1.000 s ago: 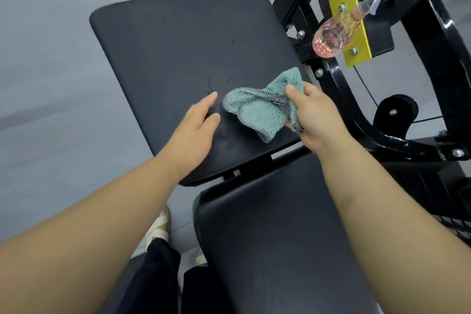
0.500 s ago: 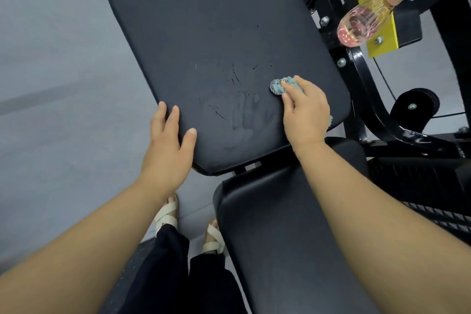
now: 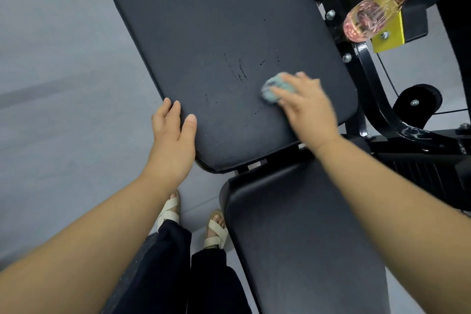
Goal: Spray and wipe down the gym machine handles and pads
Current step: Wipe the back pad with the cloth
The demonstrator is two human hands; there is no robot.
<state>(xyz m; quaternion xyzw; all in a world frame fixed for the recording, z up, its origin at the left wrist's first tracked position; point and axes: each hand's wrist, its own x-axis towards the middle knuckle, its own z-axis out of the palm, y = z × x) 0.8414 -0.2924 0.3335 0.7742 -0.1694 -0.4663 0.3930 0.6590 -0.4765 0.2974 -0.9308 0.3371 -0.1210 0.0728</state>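
Bracing the left edge of the back pad, centre-left, with the left hand flat and unclenched; pressing the teal cloth, right of centre, under the flat-fingered right hand; best overlapping firm strokes across the streaked middle.

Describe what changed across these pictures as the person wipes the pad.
The left hand slid from beside the teal woven cloth to the left edge of the black pad. The right hand bunched the cloth and now presses it. The pink spray bottle stayed hanging.
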